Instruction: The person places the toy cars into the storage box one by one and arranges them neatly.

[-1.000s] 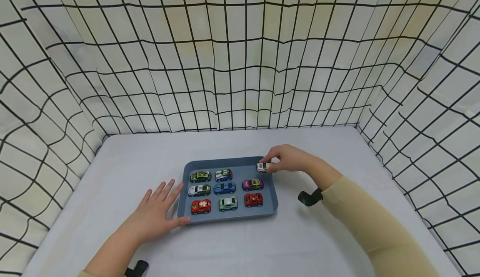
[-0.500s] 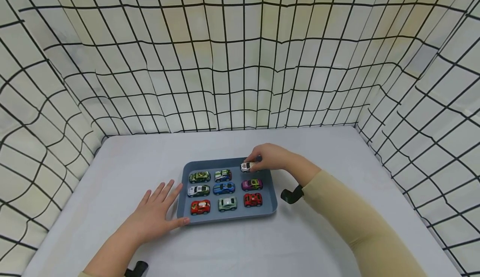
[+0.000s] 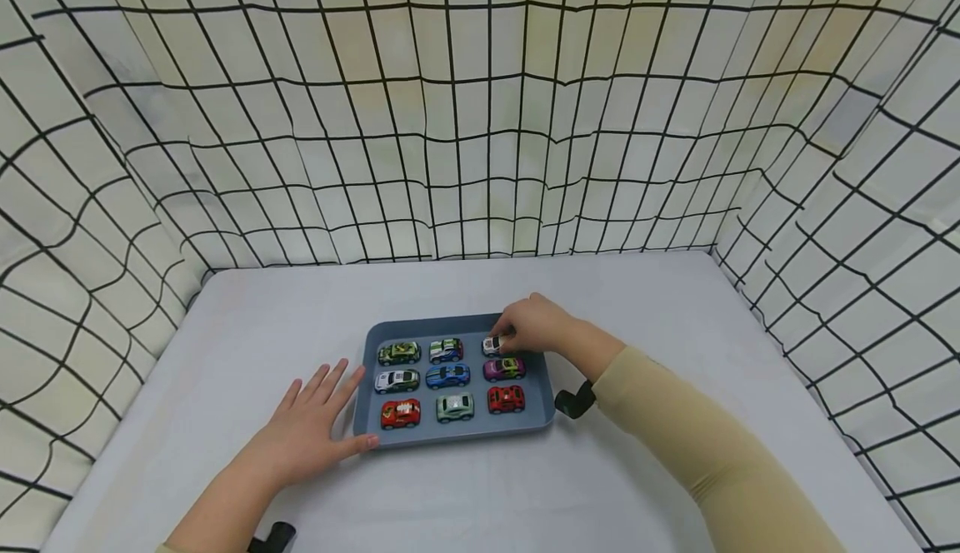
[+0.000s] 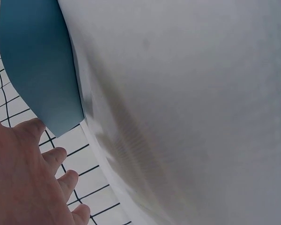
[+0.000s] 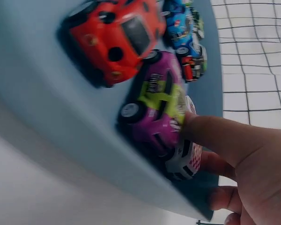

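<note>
My right hand [image 3: 536, 324] pinches a white toy car [image 3: 492, 345] at the far right corner of the blue-grey tray [image 3: 491, 435]. In the right wrist view, thumb and fingers are on either side of that white car [image 5: 187, 161], which is partly hidden behind a purple and yellow toy car [image 5: 161, 103]. A red toy car with black spots [image 5: 117, 40] sits closer to the camera. My left hand [image 3: 307, 432] lies with fingers spread at the tray's left side, its thumb on the near left corner. In the left wrist view, its fingers extend beside the tray's wall [image 4: 40, 65].
Several more toy cars stand in rows in the tray, among them a blue car [image 3: 448, 376], a pale green car [image 3: 455, 407] and a red car [image 3: 401, 413]. A white cloth covers the table [image 3: 480, 495]. Black grid netting [image 3: 491, 132] surrounds it.
My right hand has moved left with the white car, then slightly nearer, bringing it down in line behind the purple car. The left hand has stayed in place.
</note>
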The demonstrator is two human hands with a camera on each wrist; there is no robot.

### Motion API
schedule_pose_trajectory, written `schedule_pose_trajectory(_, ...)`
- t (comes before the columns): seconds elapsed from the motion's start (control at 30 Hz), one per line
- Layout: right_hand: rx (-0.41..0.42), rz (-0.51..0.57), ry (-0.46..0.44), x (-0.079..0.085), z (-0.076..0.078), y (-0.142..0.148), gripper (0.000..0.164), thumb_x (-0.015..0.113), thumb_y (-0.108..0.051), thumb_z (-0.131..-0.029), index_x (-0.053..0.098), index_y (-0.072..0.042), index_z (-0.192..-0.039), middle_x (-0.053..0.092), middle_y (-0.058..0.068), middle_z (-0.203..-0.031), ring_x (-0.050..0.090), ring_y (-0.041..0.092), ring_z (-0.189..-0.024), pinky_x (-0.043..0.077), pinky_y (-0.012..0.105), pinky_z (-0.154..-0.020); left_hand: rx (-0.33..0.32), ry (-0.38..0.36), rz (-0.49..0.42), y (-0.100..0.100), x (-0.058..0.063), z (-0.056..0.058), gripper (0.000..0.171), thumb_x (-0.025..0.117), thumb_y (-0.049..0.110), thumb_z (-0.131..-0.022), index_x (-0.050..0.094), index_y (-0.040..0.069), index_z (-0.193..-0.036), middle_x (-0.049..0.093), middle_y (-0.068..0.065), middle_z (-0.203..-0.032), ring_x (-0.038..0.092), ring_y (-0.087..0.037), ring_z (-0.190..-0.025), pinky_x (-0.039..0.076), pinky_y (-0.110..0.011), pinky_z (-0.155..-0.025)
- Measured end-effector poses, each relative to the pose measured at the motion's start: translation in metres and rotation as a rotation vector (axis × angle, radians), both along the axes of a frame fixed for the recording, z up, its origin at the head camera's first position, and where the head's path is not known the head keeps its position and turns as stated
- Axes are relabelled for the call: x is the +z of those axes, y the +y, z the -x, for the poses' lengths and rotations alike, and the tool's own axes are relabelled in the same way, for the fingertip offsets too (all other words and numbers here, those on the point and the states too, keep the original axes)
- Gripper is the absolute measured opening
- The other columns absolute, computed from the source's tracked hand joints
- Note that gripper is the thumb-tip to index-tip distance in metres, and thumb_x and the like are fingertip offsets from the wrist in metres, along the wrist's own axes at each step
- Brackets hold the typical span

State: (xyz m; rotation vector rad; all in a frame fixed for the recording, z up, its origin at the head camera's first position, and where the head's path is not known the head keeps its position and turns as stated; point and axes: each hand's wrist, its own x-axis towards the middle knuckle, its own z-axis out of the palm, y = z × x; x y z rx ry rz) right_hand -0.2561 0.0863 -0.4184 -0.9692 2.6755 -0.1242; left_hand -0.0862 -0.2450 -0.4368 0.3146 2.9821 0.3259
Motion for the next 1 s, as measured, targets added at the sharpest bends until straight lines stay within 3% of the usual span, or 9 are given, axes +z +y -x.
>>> schedule_pose_trajectory(0.23,0.007,-0.080,0.060,-0.003,-0.003,0.000,0.036,0.072,-0.043,-0.090,0.072,-0.029,-0.123,0.072,-0.011,-0.112,0.062,0.007,-0.094,0.041,0.033,-0.088,-0.007,0.008,0.002,0.001,0.001,-0.001,0.111,0.054,0.084,-0.075,0.032,0.010,-0.156,0.025,-0.022,-0.160,0.019,-0.047,-0.146,0.012,-0.070,-0.114)
schedule_pose_trajectory(0.4,0.002,-0.062,0.061,-0.002,-0.002,0.002,0.038,0.072,-0.045,-0.089,0.072,-0.028,-0.123,0.071,-0.010,-0.117,0.063,0.008,-0.102,0.042,0.036,-0.095,-0.012,0.009,0.008,0.002,0.001,-0.002,0.111,0.055,0.084,-0.075,0.033,0.011,-0.156,0.026,-0.022,-0.160,0.020,-0.047,-0.145,0.013,-0.070,-0.113)
schedule_pose_trajectory(0.53,-0.016,-0.018,0.042,0.003,-0.002,0.006,0.040,0.072,-0.045,-0.089,0.071,-0.027,-0.125,0.069,-0.009,-0.122,0.061,0.012,-0.116,0.038,0.042,-0.107,-0.013,0.011,0.003,0.002,0.000,-0.001,0.110,0.056,0.083,-0.076,0.033,0.010,-0.155,0.026,-0.022,-0.160,0.020,-0.047,-0.145,0.013,-0.070,-0.113)
schedule_pose_trajectory(0.7,-0.041,0.041,0.025,0.011,-0.005,0.013,0.039,0.071,-0.044,-0.090,0.070,-0.028,-0.126,0.068,-0.009,-0.124,0.059,0.014,-0.120,0.034,0.044,-0.113,-0.015,0.009,-0.005,0.002,-0.001,0.001,0.110,0.055,0.083,-0.076,0.032,0.010,-0.156,0.025,-0.022,-0.160,0.018,-0.047,-0.146,0.012,-0.069,-0.114)
schedule_pose_trajectory(1.0,-0.058,0.198,0.050,0.013,-0.025,0.038,0.040,0.066,-0.046,-0.094,0.071,-0.022,-0.125,0.068,-0.002,-0.123,0.060,0.019,-0.119,0.043,0.045,-0.107,-0.032,0.038,-0.014,0.002,0.001,0.001,0.105,0.057,0.078,-0.080,0.032,0.011,-0.156,0.024,-0.021,-0.161,0.017,-0.046,-0.147,0.011,-0.069,-0.114)
